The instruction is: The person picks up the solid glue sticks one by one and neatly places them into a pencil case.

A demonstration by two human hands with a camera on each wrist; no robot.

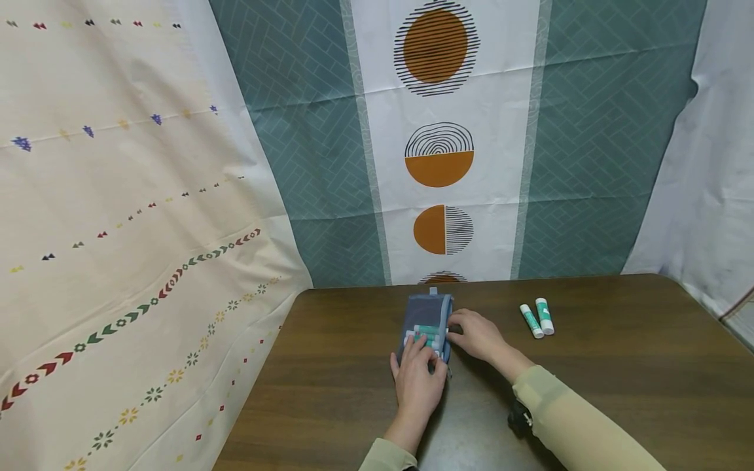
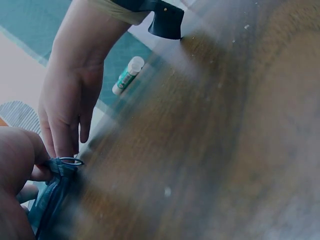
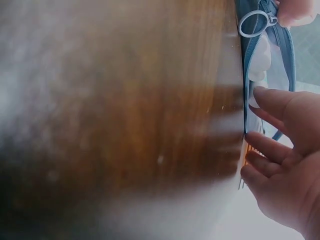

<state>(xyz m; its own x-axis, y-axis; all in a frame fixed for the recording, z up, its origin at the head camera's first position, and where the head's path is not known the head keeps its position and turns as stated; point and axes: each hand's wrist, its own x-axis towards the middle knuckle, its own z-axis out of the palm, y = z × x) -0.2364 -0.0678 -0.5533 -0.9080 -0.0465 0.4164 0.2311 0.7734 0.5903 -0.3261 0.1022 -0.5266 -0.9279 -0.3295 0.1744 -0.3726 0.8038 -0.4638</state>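
A blue zip pouch (image 1: 422,306) with a see-through front lies on the table, several green and white glue sticks (image 1: 429,330) showing inside it. My left hand (image 1: 417,383) rests over its near end, pinching the edge by the zipper's ring pull (image 3: 272,20). Along the right side the zipper is undone, and white glue stick ends (image 3: 260,57) show in the gap. At that opening, my right hand (image 1: 480,337) has thumb and forefinger on the white end of another glue stick (image 3: 253,101). The rest of that stick is hidden by the pouch and fingers.
Two more glue sticks, a thinner one (image 1: 531,321) and a thicker one (image 1: 544,316), lie side by side on the brown table (image 1: 618,366), right of the pouch. Patterned cloth (image 1: 442,104) hangs behind the table's far edge, and a cream cloth (image 1: 147,216) hangs at the left.
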